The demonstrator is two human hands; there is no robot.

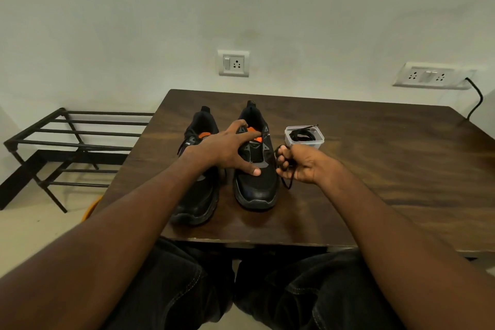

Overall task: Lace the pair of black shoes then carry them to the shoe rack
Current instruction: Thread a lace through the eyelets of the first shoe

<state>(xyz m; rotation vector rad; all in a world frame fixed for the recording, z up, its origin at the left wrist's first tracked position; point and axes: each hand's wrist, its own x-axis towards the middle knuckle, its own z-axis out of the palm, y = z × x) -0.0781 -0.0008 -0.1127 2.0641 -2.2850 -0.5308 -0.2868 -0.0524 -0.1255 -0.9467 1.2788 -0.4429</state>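
Over on the far left there's a black metal shoe rack sitting on the floor against the wall, two tiers of bars, nothing on it that I can see. Something orange pokes out on the floor by the table's left edge, can't tell what it is.

Next up is the dark wood-grain table, pushed up to a plain pale wall. The two black shoes stand on it side by side, toes toward the person. The left shoe looks like it has a lace in it near the top. The right shoe has orange on the tongue. There's tiny white lettering on the side of each one, too small to read.

The left hand rests on top of the right shoe, fingers spread wide across the tongue and eyelets, thumb down near the toe end. The right hand is just beside that shoe, fingers curled round a black lace with a loop hanging below the fist.

Just behind the right hand sits a small clear plastic tub, no lid, with another black lace coiled inside, one end poking over the rim.

Wall stuff: a single switch and socket plate above the shoes, a double one further right with a black cable plugged in.
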